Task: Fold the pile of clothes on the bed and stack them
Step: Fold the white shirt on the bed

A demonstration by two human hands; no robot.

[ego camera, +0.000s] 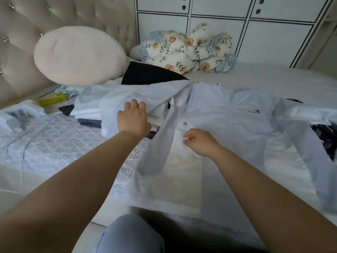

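While your left hand (134,118) lies on the bunched sleeve side of the pale blue jacket (228,125), its fingers (135,104) bent over the cloth and apparently gripping a fold of it, your right hand (199,142) hovers just above the open front panel, thumb and forefinger curled toward each other in a near pinch; whether they have cloth between them you cannot tell. That jacket lies spread across the bed (273,79), collar away from you and hem toward you, so its long axis runs straight out from your body. Its left sleeve drapes over the stack of folded clothes (91,121) beside your left hand, and this hand is plainly the nearer one to that sleeve. The far sleeve trails off to your right, well apart from either hand. I judge the next fold turns on drawing the left side inward across that axis.
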